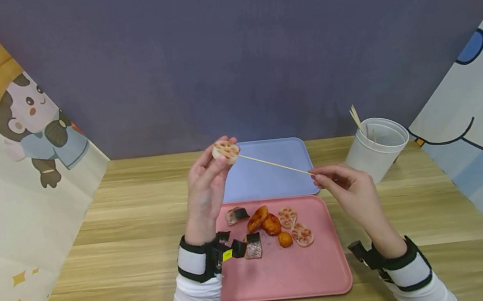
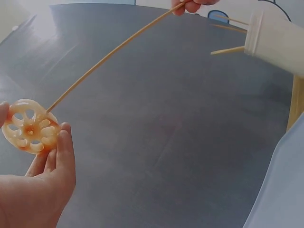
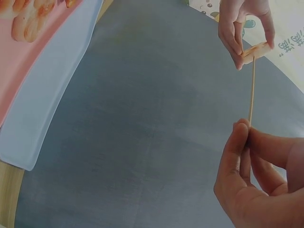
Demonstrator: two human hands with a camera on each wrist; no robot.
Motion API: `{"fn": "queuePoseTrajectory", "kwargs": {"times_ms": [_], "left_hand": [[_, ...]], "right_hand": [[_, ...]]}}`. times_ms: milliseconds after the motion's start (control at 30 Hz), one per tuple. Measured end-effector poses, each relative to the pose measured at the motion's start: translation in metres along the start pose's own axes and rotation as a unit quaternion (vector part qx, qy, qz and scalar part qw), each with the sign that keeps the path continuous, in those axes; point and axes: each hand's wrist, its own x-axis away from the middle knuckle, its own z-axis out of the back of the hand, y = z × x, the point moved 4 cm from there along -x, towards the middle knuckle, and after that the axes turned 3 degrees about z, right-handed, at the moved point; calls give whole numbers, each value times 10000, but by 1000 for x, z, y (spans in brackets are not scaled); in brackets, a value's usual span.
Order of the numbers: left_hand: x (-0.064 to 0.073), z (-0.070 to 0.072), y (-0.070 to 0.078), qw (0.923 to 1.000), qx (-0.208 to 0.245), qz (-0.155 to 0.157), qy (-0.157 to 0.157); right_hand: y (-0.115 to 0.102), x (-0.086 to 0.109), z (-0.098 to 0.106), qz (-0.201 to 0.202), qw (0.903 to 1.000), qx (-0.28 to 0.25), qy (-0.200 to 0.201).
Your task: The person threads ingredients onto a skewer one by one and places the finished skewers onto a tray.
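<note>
Closest to the person, a pink tray (image 1: 289, 278) lies on the wooden table (image 1: 101, 275), two lotus slices (image 1: 302, 235) among its food (image 1: 272, 224). Above, I see the right hand (image 1: 354, 191) pinching one end of a skewer (image 1: 274, 165); the other end meets the edge of a raised lotus piece (image 1: 226, 151), gripped by the left hand (image 1: 206, 184) between thumb and fingers. Beyond are a blue tray (image 1: 270, 185) and a white cup (image 1: 368, 160) of sticks (image 1: 355, 115).

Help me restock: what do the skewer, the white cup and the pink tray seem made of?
Skewer: likely bamboo or wood, matte, straw coloured. White cup: probably plastic, satin, with a smooth rim. Pink tray: seemingly matte plastic, evenly coloured.
</note>
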Motion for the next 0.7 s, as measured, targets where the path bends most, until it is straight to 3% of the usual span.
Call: {"fn": "queuePoseTrajectory", "kwargs": {"times_ms": [200,433,700], "left_hand": [[1,2,2,9995,-273,38,-154],[4,1,5,9936,-785,136,-803],[5,0,5,9891,-801,81,-1234]], "right_hand": [[0,0,3,96,9999,87,29],[-1,1,5,28,9999,132,-44],[-5,2,5,68,9999,109,-61]]}}
